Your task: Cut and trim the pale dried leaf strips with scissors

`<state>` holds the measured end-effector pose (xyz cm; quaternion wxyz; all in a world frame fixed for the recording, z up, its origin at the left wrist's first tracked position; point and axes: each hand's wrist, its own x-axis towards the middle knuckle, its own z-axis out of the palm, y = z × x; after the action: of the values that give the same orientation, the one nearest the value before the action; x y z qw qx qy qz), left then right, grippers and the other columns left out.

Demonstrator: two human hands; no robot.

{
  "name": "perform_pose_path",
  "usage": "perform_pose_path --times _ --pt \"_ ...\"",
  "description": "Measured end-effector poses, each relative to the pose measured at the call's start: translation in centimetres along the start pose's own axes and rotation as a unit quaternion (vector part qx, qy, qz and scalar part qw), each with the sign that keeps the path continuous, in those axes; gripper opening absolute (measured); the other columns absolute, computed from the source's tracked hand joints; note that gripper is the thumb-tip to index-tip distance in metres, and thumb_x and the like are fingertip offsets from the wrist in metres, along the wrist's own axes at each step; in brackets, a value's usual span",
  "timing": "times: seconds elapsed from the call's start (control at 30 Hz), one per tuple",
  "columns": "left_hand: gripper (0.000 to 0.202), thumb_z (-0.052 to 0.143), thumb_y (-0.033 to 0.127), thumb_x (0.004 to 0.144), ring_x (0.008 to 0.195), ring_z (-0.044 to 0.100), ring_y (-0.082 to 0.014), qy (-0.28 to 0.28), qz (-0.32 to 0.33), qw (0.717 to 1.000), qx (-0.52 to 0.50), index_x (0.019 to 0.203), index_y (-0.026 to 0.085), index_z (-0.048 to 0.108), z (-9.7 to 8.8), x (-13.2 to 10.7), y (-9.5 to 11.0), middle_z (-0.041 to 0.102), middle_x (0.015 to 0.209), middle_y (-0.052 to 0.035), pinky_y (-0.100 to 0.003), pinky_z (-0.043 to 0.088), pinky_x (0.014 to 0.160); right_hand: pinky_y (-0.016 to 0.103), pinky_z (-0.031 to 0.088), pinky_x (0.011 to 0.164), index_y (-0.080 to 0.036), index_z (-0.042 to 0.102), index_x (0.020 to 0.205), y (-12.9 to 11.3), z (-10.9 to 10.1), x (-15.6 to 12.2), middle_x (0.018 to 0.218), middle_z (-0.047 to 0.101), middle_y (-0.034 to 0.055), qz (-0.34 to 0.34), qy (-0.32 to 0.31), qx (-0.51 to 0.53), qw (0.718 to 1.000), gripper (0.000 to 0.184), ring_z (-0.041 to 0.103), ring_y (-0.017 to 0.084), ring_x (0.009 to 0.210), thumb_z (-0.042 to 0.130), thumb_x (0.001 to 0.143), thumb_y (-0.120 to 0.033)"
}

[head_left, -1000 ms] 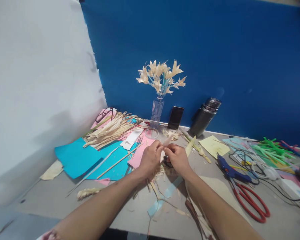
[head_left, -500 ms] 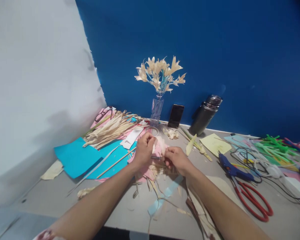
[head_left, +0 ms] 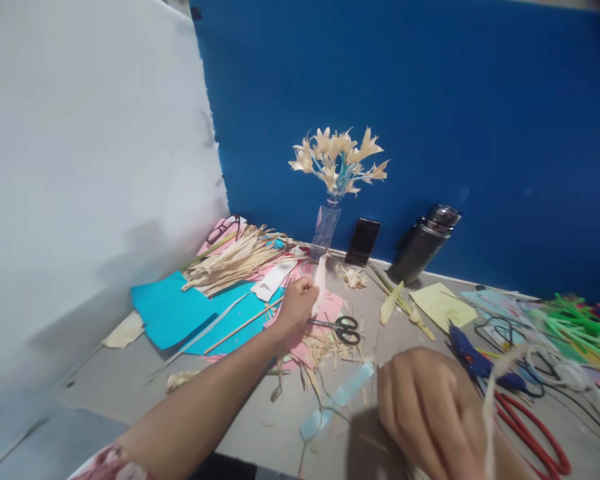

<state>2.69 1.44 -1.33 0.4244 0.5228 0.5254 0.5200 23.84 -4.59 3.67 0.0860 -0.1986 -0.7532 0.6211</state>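
Note:
My left hand [head_left: 300, 301] is closed in a pinch on a pale piece of corn husk [head_left: 321, 283], which stands upright past the fingertips. Just beside that hand, small black-handled scissors [head_left: 347, 330] lie on pink paper and husk scraps. Close to the camera, at the lower right, my right hand [head_left: 430, 407] is closed with its knuckles up. A thin pale husk strip [head_left: 489, 407] trails up from it along its right side; the fingertips are hidden. Dried husks [head_left: 230, 260] lie in a heap left of my left hand.
Husk flowers [head_left: 337, 157] stand in a clear bottle [head_left: 326, 230] by the blue wall. A phone [head_left: 363, 241] and a dark flask [head_left: 423, 247] lean nearby. To the right lie a blue glue gun [head_left: 467, 350], red-handled scissors [head_left: 535, 427], cables and green pipe cleaners [head_left: 575, 327]. Blue paper [head_left: 173, 313] lies left.
My right hand has left the left hand and come back toward the camera, lower right, with a thin strip. The small scissors now show uncovered. The view has shifted slightly.

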Motion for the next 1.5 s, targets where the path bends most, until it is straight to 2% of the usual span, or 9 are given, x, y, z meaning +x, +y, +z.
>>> perform_pose_path --times 0.13,0.2,0.27,0.37,0.67,0.93,1.07,1.27,1.5 --pt "0.016 0.051 0.023 0.072 0.045 0.037 -0.0086 -0.027 -0.001 1.0 -0.014 0.059 0.02 0.042 0.3 -0.4 0.3 0.038 0.05 0.0069 -0.021 0.028 0.046 0.022 0.041 0.054 -0.021 0.076 0.083 -0.4 0.9 2.3 0.073 0.073 0.0034 0.086 0.017 -0.112 0.99 0.026 0.064 0.016 0.062 0.074 0.074 -0.044" --pt "0.013 0.052 0.023 0.072 0.047 0.042 -0.009 -0.044 -0.002 0.999 -0.022 0.061 0.019 0.045 0.4 -0.6 0.4 0.044 0.051 0.0058 -0.02 0.031 0.046 0.022 0.035 0.054 -0.019 0.071 0.068 0.3 0.6 3.4 0.066 0.069 0.0019 0.156 0.196 -0.265 0.931 0.02 0.06 0.016 0.061 0.063 0.082 -0.031" --pt "0.007 0.053 0.023 0.071 0.047 0.047 -0.0102 -0.063 -0.02 0.997 -0.045 0.066 0.019 0.051 0.5 -0.7 0.5 0.05 0.053 0.0047 -0.02 0.033 0.045 0.024 0.031 0.058 -0.018 0.068 0.072 1.5 -0.3 3.9 0.072 0.068 0.0037 0.204 0.312 -0.403 0.836 0.016 0.058 0.016 0.067 0.057 0.084 -0.021" --pt "0.005 0.054 0.023 0.07 0.047 0.051 -0.011 -0.084 -0.052 0.99 -0.096 0.072 0.019 0.055 0.6 -0.9 0.7 0.053 0.055 0.004 -0.021 0.037 0.045 0.026 0.028 0.062 -0.018 0.066 0.089 3.2 -1.5 3.9 0.088 0.067 0.0057 0.239 0.328 -0.477 0.779 0.013 0.058 0.018 0.079 0.059 0.079 -0.014" --pt "0.011 0.06 0.025 0.068 0.044 0.046 -0.008 -0.102 -0.043 0.977 -0.183 0.066 0.018 0.051 0.4 -1.1 1.5 0.046 0.053 0.0067 -0.021 0.038 0.045 0.027 0.026 0.061 -0.02 0.067 0.083 3.2 -1.8 3.5 0.086 0.069 0.0056 0.237 0.279 -0.499 0.786 0.009 0.06 0.019 0.078 0.06 0.079 -0.017" --pt "0.012 0.059 0.024 0.066 0.046 0.051 -0.0098 -0.097 -0.045 0.968 -0.225 0.066 0.019 0.049 -0.4 -0.8 2.6 0.056 0.051 0.0033 -0.022 0.041 0.05 0.028 0.035 0.063 -0.019 0.068 0.087 3.3 -4.9 1.4 0.081 0.069 0.0041 0.165 0.433 -0.338 0.819 0.015 0.06 0.02 0.072 0.056 0.081 -0.024" --pt "0.009 0.058 0.023 0.067 0.045 0.05 -0.0091 -0.076 -0.027 0.978 -0.192 0.065 0.018 0.05 -0.4 -0.7 2.4 0.056 0.049 0.0038 -0.022 0.041 0.049 0.028 0.036 0.059 -0.018 0.063 0.077 3.7 -5.6 1.1 0.068 0.061 0.0003 0.153 0.448 -0.275 0.837 0.019 0.053 0.018 0.063 0.068 0.072 -0.036" --pt "0.011 0.057 0.025 0.073 0.045 0.047 -0.009 -0.062 0.02 0.989 -0.131 0.066 0.019 0.051 -0.4 -0.4 1.6 0.052 0.049 0.0052 -0.022 0.039 0.047 0.028 0.038 0.064 -0.019 0.064 0.088 2.3 -4.3 1.7 0.084 0.064 0.0019 0.119 0.37 -0.259 0.884 0.021 0.053 0.019 0.073 0.066 0.073 -0.034" --pt "0.012 0.053 0.019 0.076 0.051 0.046 -0.0096 -0.074 0.122 0.99 0.006 0.065 0.018 0.052 -0.5 -0.2 0.7 0.05 0.053 0.0047 -0.022 0.035 0.052 0.026 0.031 0.058 -0.019 0.059 0.07 1.7 -3.8 2.0 0.065 0.053 -0.0037 0.144 0.359 -0.288 0.876 0.021 0.045 0.014 0.062 0.069 0.072 -0.037"
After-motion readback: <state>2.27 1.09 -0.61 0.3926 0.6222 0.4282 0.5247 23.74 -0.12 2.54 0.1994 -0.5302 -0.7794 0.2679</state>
